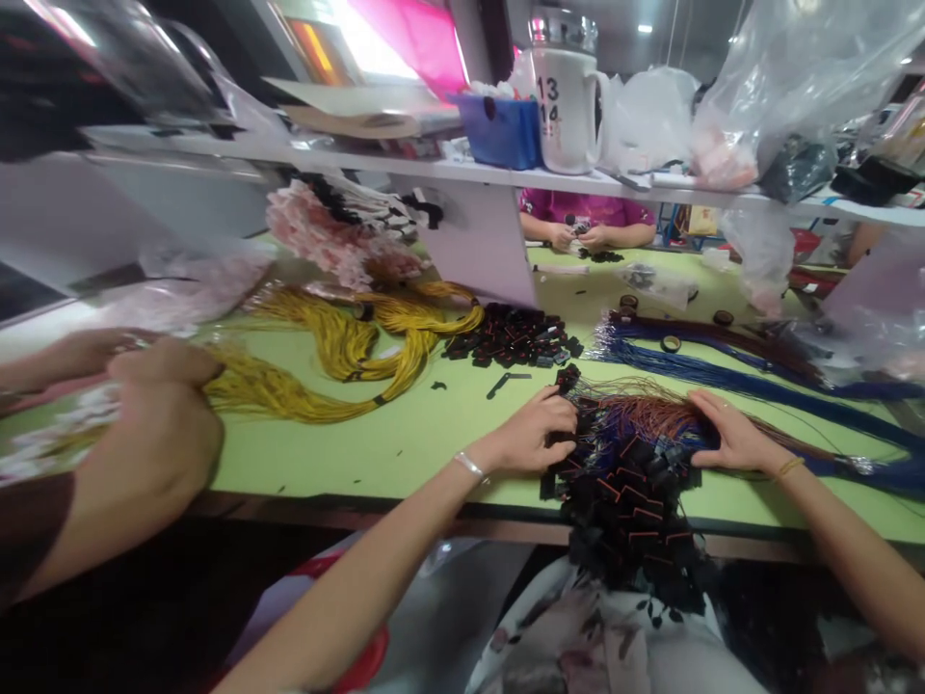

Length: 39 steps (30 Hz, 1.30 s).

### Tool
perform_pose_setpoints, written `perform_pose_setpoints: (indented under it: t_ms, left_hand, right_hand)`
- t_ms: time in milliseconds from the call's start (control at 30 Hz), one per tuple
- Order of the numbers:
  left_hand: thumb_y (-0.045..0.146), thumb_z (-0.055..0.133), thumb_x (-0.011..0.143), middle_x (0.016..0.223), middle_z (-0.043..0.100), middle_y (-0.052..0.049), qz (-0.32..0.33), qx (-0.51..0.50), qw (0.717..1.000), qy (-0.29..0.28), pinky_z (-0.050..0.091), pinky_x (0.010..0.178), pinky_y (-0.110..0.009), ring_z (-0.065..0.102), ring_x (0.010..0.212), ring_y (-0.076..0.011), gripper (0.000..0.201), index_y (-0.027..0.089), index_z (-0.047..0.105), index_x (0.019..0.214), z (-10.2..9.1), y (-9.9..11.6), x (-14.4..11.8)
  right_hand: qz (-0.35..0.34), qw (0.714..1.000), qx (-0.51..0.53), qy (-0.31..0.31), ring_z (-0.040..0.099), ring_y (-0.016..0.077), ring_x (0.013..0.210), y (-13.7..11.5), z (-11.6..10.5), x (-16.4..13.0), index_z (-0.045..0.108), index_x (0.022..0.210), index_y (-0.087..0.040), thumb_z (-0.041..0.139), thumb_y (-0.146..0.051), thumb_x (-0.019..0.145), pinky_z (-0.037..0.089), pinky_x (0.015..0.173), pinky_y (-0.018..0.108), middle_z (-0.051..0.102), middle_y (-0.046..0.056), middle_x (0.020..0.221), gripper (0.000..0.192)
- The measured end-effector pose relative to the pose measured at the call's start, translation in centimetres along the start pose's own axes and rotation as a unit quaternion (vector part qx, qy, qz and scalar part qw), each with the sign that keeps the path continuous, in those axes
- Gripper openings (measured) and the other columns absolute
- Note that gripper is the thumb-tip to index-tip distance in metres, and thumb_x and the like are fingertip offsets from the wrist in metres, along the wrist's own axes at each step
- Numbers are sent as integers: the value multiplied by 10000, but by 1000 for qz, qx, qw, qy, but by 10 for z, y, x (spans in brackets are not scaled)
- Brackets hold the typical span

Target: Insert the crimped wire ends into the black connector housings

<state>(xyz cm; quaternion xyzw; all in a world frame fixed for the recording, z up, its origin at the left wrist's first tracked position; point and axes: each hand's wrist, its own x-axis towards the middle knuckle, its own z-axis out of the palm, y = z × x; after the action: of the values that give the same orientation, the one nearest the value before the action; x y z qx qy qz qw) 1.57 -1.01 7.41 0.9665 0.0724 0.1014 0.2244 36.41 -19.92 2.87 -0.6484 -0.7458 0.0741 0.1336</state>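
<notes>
Left hand [539, 429] pinching black connectors [628, 492], right hand [729, 439] spread flat on wire bundle [650, 416], green bench [405, 434]

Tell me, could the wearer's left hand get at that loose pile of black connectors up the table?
Probably yes. The left hand rests on the wire bundle, and only bare green table lies between it and the connector pile; nothing blocks the way.
</notes>
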Motion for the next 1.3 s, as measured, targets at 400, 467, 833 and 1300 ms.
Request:
perform_pose_setpoints:
  t_ms: [400, 467, 833, 1300]
  left_hand:
    - [440, 634, 756, 1156, 601, -142, 75, -73, 984, 144, 277, 1042, -442, 482, 1145, -306, 409, 221, 635, 1101, 28, 89, 49]
    - [444, 679, 704, 1105, 623, -143, 125, -108, 979, 118, 280, 1029, -440, 501, 1112, -315, 430, 232, 641, 1076, 54, 112, 76]
    - [286, 613, 687, 804, 603, -61, 209, 8, 974, -89, 297, 936, -393, 532, 791, -229, 143, 227, 572, 811, 77, 101, 66]
    - [483, 668, 704, 814, 617, -110, 175, -139, 974, 43, 396, 866, -395, 572, 829, -276, 334, 204, 650, 887, 79, 167, 64]
  right_hand:
    - [48, 988, -125, -77, 599, 255, 849, -11, -9, -10, 547, 1084, -88, 495, -393, 851, 417, 754, 336, 647, 165, 945, 388]
    - [91, 983, -139, -84, 604, 239, 783, -15, -5, -7, 555, 1036, -90, 517, -360, 815, 400, 692, 305, 660, 155, 900, 351]
    - [147, 973, -59, -167, 619, 194, 704, -38, -22, -24, 634, 856, -175, 627, -311, 668, 400, 604, 255, 693, 64, 810, 232]
    - [224, 968, -96, -64, 576, 175, 597, -80, -86, -6, 659, 718, -171, 547, -241, 662, 323, 517, 253, 671, 63, 677, 143]
